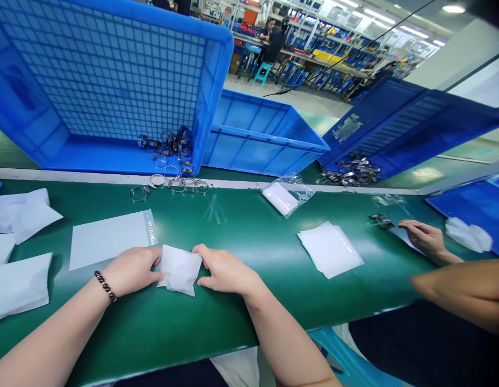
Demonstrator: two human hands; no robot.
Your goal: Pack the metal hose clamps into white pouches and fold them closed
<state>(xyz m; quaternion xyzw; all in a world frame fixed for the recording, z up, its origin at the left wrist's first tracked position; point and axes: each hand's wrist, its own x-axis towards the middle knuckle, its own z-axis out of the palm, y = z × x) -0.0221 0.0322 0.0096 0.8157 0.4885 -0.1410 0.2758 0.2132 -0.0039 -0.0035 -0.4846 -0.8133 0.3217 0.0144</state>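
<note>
A small, slightly puffed white packet point(180, 271) lies on the green tabletop between my hands. My left hand point(134, 271) pinches its left edge between thumb and fingers, a beaded bracelet at the wrist. At the right edge, my right hand point(225, 271) grips the upper corner with thumb and fingers. What is inside the packet is hidden. Just behind my left hand lies a flat, pale bag point(108, 239) with a printed strip along its right end. Metal hose clamps point(188, 185) spill from a tipped blue crate point(124, 153) onto the table's back edge.
White packets point(19, 285) are piled at the left. Clear strips point(215, 209), a white bundle in clear plastic point(280, 198) and a stack of white bags point(330, 250) lie ahead and right. A co-worker's hand point(426, 239) is at far right, near another tipped crate point(410, 123) with metal parts.
</note>
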